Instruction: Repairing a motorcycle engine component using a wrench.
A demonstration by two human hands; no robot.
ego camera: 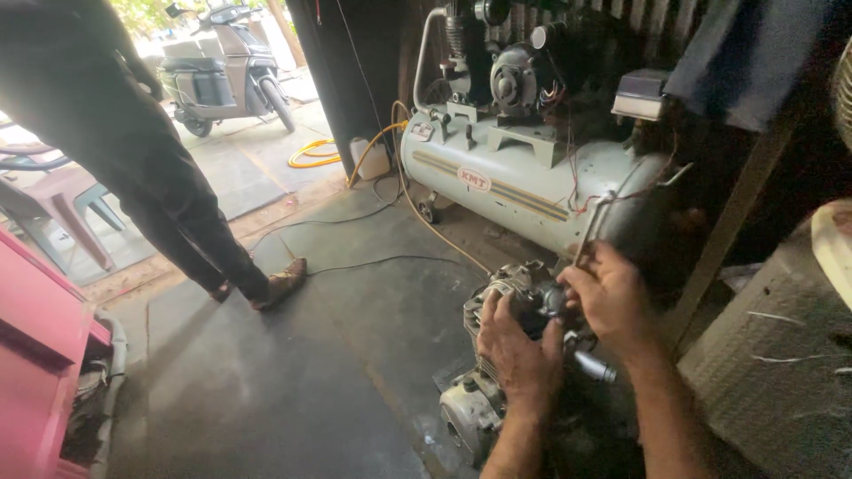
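A greasy small engine [497, 355] sits on the dark floor at lower centre. My left hand [519, 355] rests on top of the engine, fingers curled over its finned upper part. My right hand [612, 297] grips a thin metal tool [590, 229] that sticks up from the fist, its lower end against the engine. A shiny cylindrical part [593, 365] pokes out of the engine between my wrists.
A pale grey air compressor tank [524, 182] with motor stands just behind the engine. A yellow hose [312, 155] and black cables trail across the floor. A person in dark trousers [133, 151] stands at left. A scooter [226, 66] is parked beyond. A pink cabinet [35, 355] stands at the far left.
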